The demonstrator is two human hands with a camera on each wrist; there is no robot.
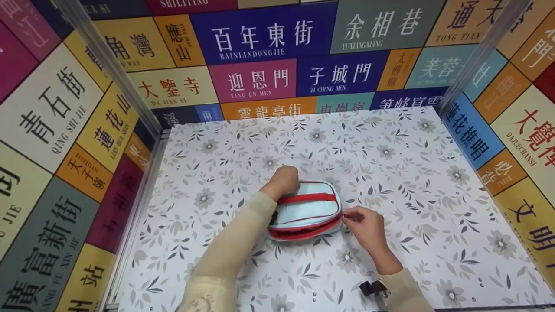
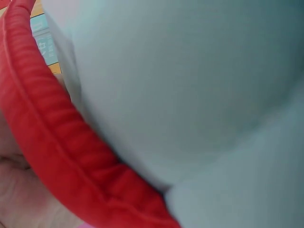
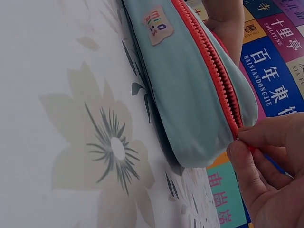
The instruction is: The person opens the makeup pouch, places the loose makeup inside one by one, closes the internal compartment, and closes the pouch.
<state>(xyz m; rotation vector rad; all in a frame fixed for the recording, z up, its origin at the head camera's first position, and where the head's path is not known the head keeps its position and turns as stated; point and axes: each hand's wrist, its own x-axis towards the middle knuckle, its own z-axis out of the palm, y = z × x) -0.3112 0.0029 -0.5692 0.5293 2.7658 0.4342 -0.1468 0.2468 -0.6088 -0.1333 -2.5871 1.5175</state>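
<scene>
A light blue zippered pouch with a red handle strap lies on the table. Its red zipper gapes along the side in the right wrist view, and a small lettered patch is on its front. My left hand grips the pouch at its far left corner; its fingertips are hidden in the head view. Close up in the left wrist view are the strap and pale blue fabric. At the pouch's right corner, my right hand pinches the zipper pull between thumb and forefinger.
A white table printed with grey flowers and leaves carries the pouch. Panels with coloured signs stand at the back and both sides, joined by metal posts. A small black device sits at my right wrist.
</scene>
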